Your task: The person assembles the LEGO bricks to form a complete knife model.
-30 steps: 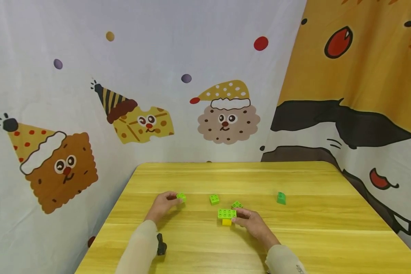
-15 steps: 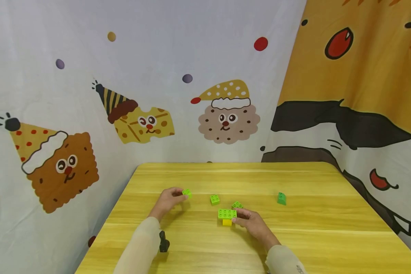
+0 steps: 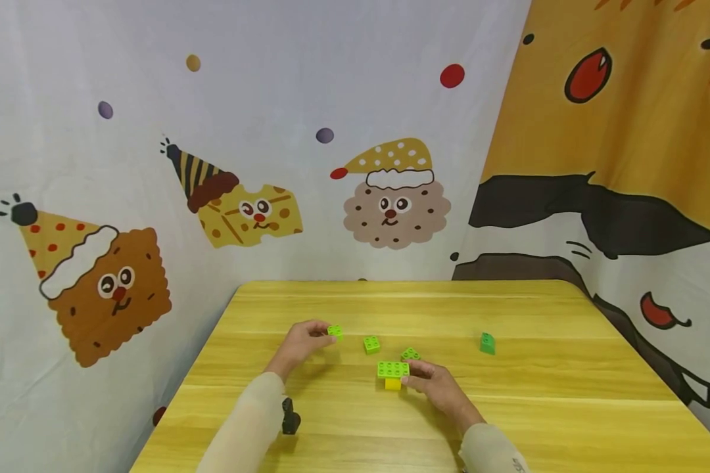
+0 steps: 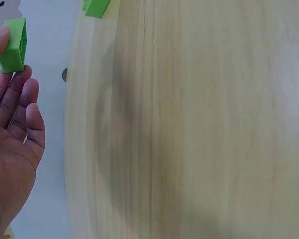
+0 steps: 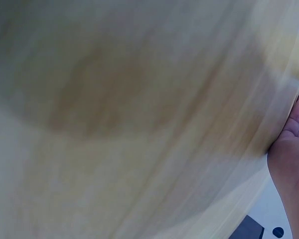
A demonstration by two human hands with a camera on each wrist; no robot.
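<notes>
My left hand [image 3: 300,343] pinches a small lime-green toy brick [image 3: 334,332] between thumb and fingers. In the left wrist view the brick [image 4: 14,46] is tilted above the table, its hollow underside partly showing. At the middle of the table my right hand [image 3: 440,387] grips the right end of a long lime-green brick [image 3: 393,369], which sits on a yellow brick [image 3: 393,383]. Only part of that hand [image 5: 291,149] shows in the right wrist view, and the bricks are out of that frame.
A square lime-green brick [image 3: 371,345] lies between the hands. Just behind the stack is a three-studded lime-green brick [image 3: 411,354]. A darker green sloped brick [image 3: 488,343] lies farther right on the wooden table [image 3: 544,407]. A cartoon-printed cloth [image 3: 260,79] hangs behind.
My left hand has moved right and slightly away from me with the small lime-green brick, closer to the square one. The right hand and its stack have stayed put.
</notes>
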